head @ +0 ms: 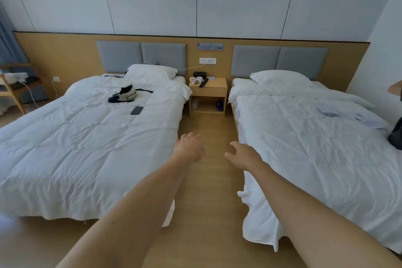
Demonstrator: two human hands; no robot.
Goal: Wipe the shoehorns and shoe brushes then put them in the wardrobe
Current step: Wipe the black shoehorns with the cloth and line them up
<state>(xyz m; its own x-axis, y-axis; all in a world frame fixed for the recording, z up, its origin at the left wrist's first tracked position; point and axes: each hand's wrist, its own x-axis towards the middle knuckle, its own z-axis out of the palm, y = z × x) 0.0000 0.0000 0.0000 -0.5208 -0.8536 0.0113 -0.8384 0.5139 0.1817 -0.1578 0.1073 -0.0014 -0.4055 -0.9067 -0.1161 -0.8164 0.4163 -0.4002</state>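
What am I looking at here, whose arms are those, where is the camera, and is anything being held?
There is no machine: a person wears a camera on the head, so the single picture looks forward and down along their own bare arms. The left hand and right hand reach out over the wooden floor, fingers spread, holding nothing. On the left bed lie a black-and-white bag and a dark phone. The right bed has papers on it. A nightstand stands between them. No shoehorns, brushes or wardrobe are visible.
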